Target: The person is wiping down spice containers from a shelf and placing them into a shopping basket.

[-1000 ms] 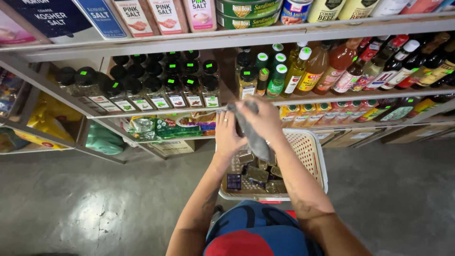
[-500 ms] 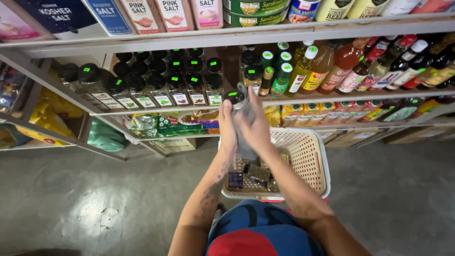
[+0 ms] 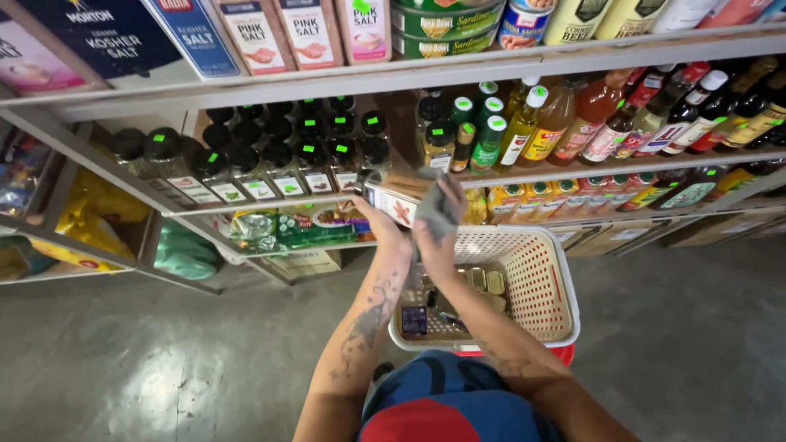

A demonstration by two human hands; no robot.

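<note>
Grocery shelves (image 3: 327,209) ahead: left hand (image 3: 385,229) grips a clear spice jar (image 3: 391,202), right hand (image 3: 438,237) clutches a grey cloth (image 3: 442,205); wipe firmly, steadying the jar.

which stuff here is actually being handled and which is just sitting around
In hand:
left hand on a spice jar
right hand holding a grey cloth
basket below

Lying about:
sauce bottles
salt boxes
cans
</note>
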